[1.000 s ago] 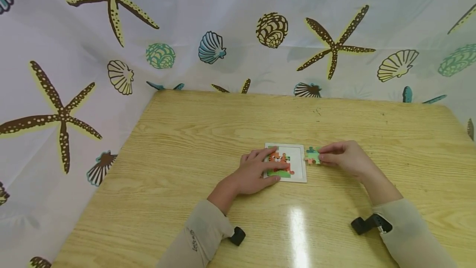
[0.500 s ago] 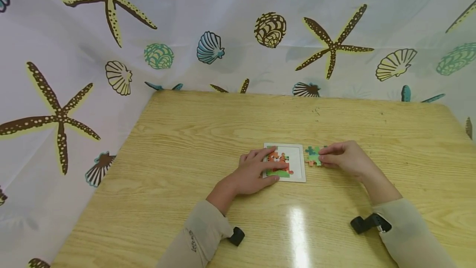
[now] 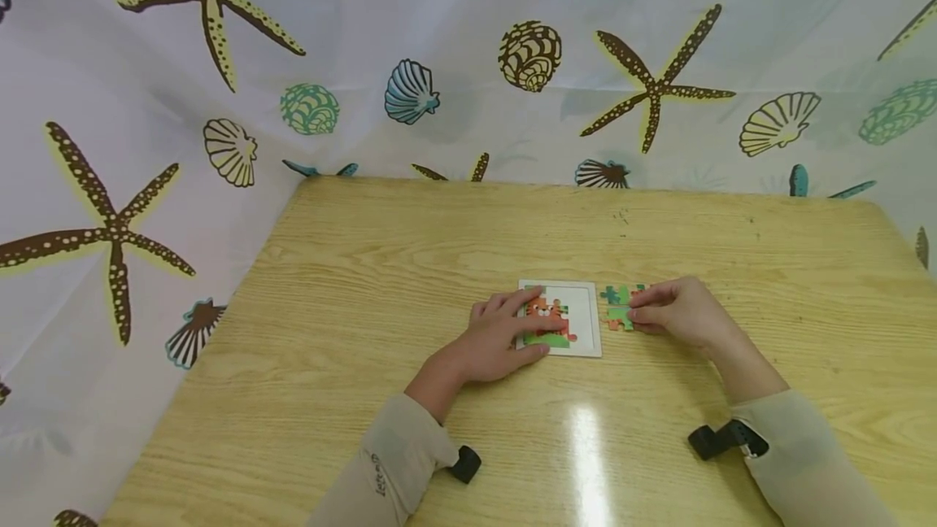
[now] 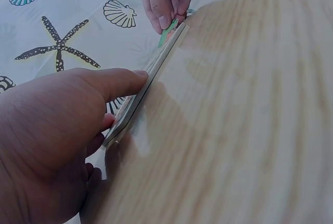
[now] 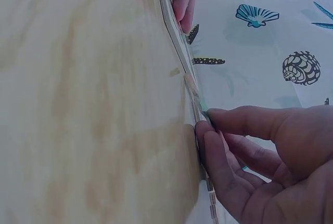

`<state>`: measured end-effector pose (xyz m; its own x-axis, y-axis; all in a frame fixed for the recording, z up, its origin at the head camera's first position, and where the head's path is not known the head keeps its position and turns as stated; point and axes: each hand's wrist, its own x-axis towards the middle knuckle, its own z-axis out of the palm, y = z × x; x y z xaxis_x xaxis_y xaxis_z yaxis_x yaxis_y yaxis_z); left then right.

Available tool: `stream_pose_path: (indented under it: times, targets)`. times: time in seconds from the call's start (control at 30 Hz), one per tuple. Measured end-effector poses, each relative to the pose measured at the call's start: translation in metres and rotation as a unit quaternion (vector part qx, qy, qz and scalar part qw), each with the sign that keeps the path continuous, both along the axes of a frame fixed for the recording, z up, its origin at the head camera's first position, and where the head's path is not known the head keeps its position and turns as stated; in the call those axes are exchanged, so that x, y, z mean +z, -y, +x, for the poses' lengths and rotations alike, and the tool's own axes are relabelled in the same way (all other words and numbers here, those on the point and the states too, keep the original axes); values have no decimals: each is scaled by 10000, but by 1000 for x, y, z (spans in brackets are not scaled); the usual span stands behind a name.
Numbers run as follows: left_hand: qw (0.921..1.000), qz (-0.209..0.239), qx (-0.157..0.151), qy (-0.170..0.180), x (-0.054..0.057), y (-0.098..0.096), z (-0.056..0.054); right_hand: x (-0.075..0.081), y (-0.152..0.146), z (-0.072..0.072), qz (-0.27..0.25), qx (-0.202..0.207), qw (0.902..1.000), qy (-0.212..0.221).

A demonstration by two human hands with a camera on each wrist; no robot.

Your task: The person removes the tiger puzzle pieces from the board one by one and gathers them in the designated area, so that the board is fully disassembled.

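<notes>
A flat square puzzle board [image 3: 584, 320] lies on the table, its left part filled with a tiger picture [image 3: 543, 310] and its right part bare white. My left hand [image 3: 501, 341] rests on the board's left side with fingers spread over the picture; in the left wrist view its thumb [image 4: 122, 82] lies along the board's near edge. Just right of the board, my right hand [image 3: 679, 312] pinches a green and orange puzzle piece [image 3: 619, 315] between thumb and fingers. Other loose puzzle pieces [image 3: 611, 295] lie right behind that one, partly hidden by the right hand.
The wood-grain table [image 3: 410, 267] spreads around the board on every side. A white curtain [image 3: 468, 39] printed with starfish and shells hangs along the table's back and left edges. Black wrist cameras [image 3: 466, 464] stick out at both sleeves.
The green and orange piece in my right hand has shifted slightly toward the near side, so more of the loose pieces behind it shows. My left hand stays on the board.
</notes>
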<state>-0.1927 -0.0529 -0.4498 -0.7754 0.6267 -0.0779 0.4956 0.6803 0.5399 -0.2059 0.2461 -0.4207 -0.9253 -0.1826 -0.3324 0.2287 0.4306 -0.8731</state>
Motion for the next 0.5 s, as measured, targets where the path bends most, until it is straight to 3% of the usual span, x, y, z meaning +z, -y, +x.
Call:
stream_pose_path:
  times: [0.5]
  targets:
    - [10000, 72, 24, -21, 0, -1, 0, 1, 2, 2, 412, -88, 9991, -82]
